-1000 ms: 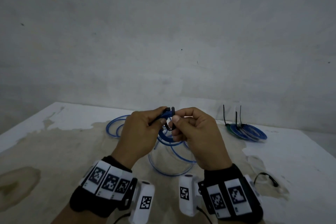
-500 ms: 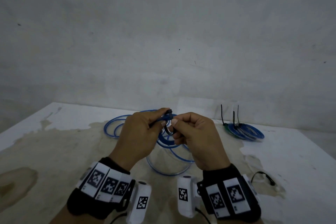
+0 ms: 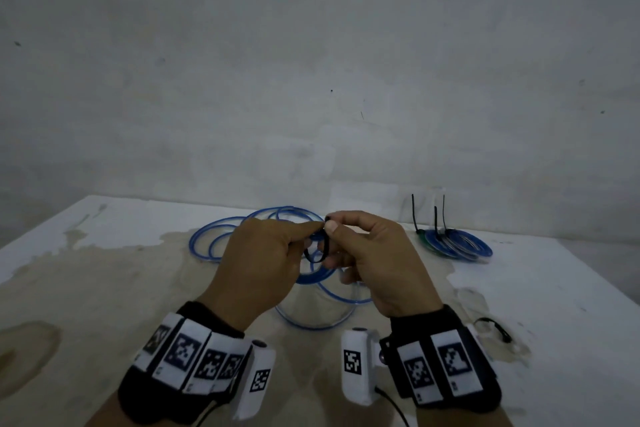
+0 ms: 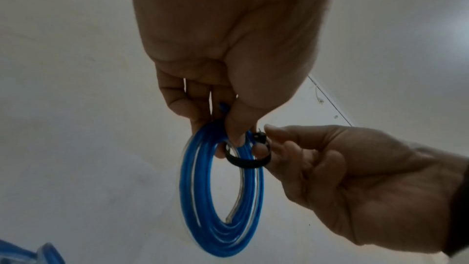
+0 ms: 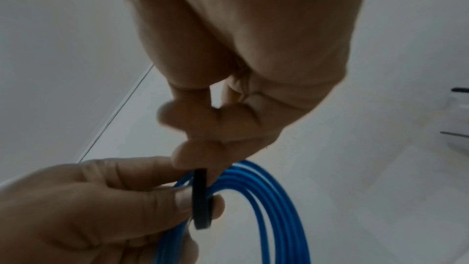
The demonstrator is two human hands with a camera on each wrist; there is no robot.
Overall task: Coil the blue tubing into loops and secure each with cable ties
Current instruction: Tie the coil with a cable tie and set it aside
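I hold a small coil of blue tubing (image 4: 218,218) above the table, pinched at its top by my left hand (image 3: 273,253). A black cable tie (image 4: 247,161) loops round the coil's strands just beside my left thumb. My right hand (image 3: 360,253) pinches the tie's head between thumb and forefinger. In the right wrist view the tie (image 5: 201,200) crosses the blue strands (image 5: 266,198) upright, held by my right fingertips. More loose blue tubing (image 3: 221,239) lies in wide loops on the table behind and below my hands.
A finished pile of tied blue coils (image 3: 457,246) with black tie tails sticking up lies at the back right, near the wall. One loose black cable tie (image 3: 495,328) lies on the table at the right. The stained white table (image 3: 86,288) ends at the wall.
Both hands have stayed together over the coil while the view shifted slightly. My right fingers have worked along the tie, whose loop round the tubing now shows more clearly.
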